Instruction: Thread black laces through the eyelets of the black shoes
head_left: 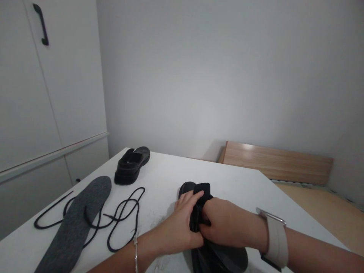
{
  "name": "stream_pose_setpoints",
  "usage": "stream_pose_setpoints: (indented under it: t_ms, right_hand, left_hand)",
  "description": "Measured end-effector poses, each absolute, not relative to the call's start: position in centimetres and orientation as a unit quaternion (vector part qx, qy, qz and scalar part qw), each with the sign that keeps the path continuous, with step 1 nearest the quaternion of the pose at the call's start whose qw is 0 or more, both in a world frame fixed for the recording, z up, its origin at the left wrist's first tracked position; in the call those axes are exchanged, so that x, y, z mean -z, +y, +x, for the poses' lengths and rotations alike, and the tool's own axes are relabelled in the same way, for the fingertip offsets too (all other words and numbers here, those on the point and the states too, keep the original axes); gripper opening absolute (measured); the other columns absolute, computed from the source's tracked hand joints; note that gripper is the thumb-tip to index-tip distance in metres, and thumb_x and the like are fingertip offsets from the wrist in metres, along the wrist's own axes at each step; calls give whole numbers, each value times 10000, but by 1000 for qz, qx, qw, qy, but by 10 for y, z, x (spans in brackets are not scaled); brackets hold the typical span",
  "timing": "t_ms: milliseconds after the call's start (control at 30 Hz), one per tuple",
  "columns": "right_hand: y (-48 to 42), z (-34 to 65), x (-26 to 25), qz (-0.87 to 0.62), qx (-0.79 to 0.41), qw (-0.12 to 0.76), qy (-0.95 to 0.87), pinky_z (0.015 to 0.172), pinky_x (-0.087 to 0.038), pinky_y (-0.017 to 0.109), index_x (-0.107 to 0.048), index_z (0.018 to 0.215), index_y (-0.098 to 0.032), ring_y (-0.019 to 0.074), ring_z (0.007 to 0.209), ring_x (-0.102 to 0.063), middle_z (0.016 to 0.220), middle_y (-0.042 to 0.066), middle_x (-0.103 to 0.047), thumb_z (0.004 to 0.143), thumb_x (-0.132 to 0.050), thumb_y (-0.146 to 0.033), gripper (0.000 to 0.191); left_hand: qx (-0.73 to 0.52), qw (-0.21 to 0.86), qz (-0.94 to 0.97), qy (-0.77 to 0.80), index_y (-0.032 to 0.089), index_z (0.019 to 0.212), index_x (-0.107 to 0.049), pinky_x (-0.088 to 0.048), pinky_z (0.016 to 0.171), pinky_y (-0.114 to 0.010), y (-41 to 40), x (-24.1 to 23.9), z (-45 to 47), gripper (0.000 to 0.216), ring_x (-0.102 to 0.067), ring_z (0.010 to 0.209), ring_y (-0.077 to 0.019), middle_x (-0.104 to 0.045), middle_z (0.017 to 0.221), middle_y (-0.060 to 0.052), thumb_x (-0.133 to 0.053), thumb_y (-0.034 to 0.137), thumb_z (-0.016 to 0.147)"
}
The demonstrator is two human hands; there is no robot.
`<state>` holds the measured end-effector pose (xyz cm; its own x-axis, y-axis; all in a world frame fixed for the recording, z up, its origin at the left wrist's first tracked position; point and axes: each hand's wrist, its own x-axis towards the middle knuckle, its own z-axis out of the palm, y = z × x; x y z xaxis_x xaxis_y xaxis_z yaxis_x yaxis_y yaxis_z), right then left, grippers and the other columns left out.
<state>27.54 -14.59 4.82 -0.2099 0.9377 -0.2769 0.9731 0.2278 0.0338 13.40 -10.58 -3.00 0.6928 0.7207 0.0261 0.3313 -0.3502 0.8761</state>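
Both my hands meet on a black shoe (202, 191) lying on the white table (244, 185) in front of me. My left hand (182, 222) grips its left side, fingers laid over the tongue. My right hand (224, 223), with a white watch band on the wrist, closes on the shoe's upper from the right. A dark insole (230, 256) sticks out of the shoe under my right wrist. Much of the shoe is hidden by my hands.
A second black shoe (132, 165) stands at the table's far left. A grey insole (78, 220) and black laces (119, 216) lie to the left. White cupboard doors (42, 94) stand on the left, a wooden board (275, 161) behind the table.
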Motion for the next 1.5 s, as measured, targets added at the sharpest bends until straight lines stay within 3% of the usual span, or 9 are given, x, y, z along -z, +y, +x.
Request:
stream_pose_setpoints:
  t_ms: [133, 300, 433, 500, 633, 800, 1300, 1400, 1500]
  right_hand:
    - [-148, 276, -50, 593, 60, 177, 783, 575, -546, 325, -779, 903, -44, 357, 787, -765, 846, 241, -772, 738, -657, -183, 248]
    - [-151, 271, -50, 572, 37, 226, 788, 692, -612, 394, -776, 958, -19, 371, 858, -763, 882, 253, -770, 793, -660, -189, 263]
    - [-152, 264, -45, 530, 16, 278, 801, 1039, -489, 441, -770, 977, 22, 364, 1060, -710, 987, 285, -755, 765, -725, -91, 244]
    - [-152, 261, -42, 524, 7, 294, 799, 1080, -451, 446, -769, 990, 23, 369, 1099, -690, 1021, 294, -746, 729, -741, -25, 267]
    - [-153, 258, -40, 552, -13, 279, 786, 879, -570, 417, -765, 997, -6, 359, 1023, -720, 1015, 286, -749, 769, -636, 53, 269]
    - [-154, 268, -48, 588, 7, 225, 777, 684, -604, 360, -778, 938, -47, 332, 813, -767, 858, 225, -773, 819, -631, -76, 192]
    - [-138, 275, -31, 597, 38, 132, 791, 757, -574, 301, -736, 1069, -25, 290, 931, -746, 1013, 206, -768, 824, -563, -41, 300]
    - [-134, 276, -34, 584, 66, 152, 795, 623, -549, 279, -750, 1002, -11, 279, 808, -758, 903, 208, -776, 836, -559, -49, 256]
    - [-131, 280, -46, 552, 98, 183, 808, 631, -528, 279, -769, 853, -29, 275, 776, -747, 793, 198, -770, 808, -626, -46, 151]
  left_hand:
    - [-209, 465, 797, 323, 178, 1573, -272, -68, 1218, -624, -110, 28, 133, 1019, -13, 1541, -379, -158, 1662, -176, -662, 175, 632]
    - [-207, 455, 804, 323, 181, 1578, -260, -66, 1216, -639, -111, 28, 133, 994, -13, 1538, -391, -146, 1668, -164, -658, 191, 668]
    - [-205, 442, 812, 321, 156, 1581, -248, -62, 1232, -604, -111, 30, 134, 979, -14, 1544, -362, -147, 1664, -176, -642, 194, 685]
    - [-208, 436, 815, 321, 157, 1582, -246, -69, 1232, -605, -111, 31, 135, 963, -13, 1546, -355, -147, 1665, -170, -623, 185, 696]
    - [-205, 437, 813, 326, 197, 1586, -234, -61, 1225, -623, -111, 33, 134, 978, 6, 1546, -354, -119, 1675, -147, -632, 179, 693]
    - [-200, 446, 804, 339, 178, 1590, -217, -55, 1214, -639, -111, 34, 134, 1008, 28, 1539, -378, -108, 1668, -188, -656, 192, 682]
    - [-204, 441, 804, 342, 213, 1590, -225, -46, 1211, -639, -110, 38, 135, 997, 39, 1539, -375, -81, 1677, -164, -636, 139, 685]
    - [-199, 441, 806, 342, 221, 1590, -227, -37, 1212, -634, -110, 37, 135, 987, 46, 1538, -369, -81, 1677, -162, -640, 140, 698]
    - [-193, 435, 811, 340, 215, 1591, -219, -27, 1211, -637, -111, 36, 134, 982, 50, 1539, -362, -78, 1679, -156, -643, 154, 708]
